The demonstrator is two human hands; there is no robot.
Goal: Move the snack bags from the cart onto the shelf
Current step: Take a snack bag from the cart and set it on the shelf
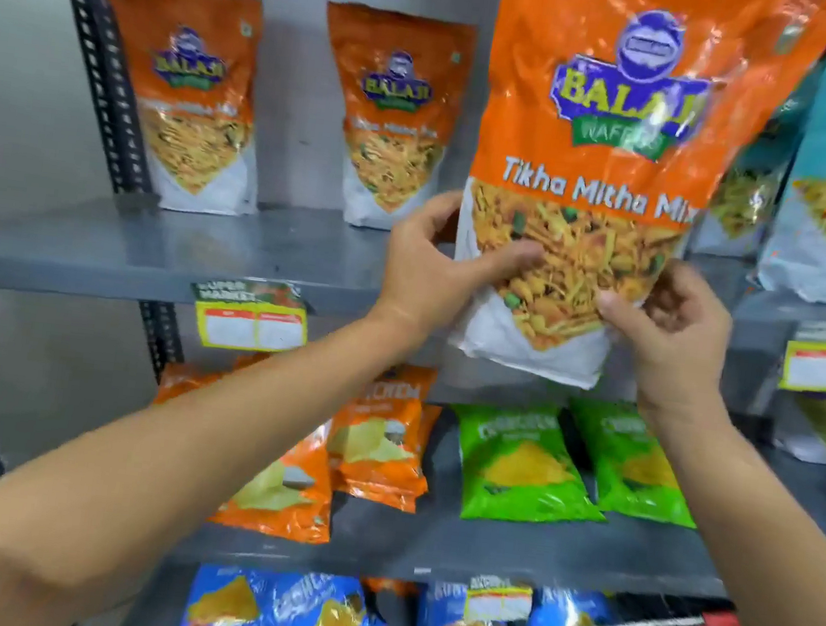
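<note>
Two hands, left hand [427, 263] and right hand [671, 332], gripping upright glossy orange snack bag [591, 127]; white base

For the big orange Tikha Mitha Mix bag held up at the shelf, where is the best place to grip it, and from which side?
Grip the Tikha Mitha Mix bag low, at its two bottom corners, coming from the front and below, as the left hand and right hand do now. The pouch is tall, upright and glossy; holding the base probably keeps it steady for setting on the shelf.
</note>
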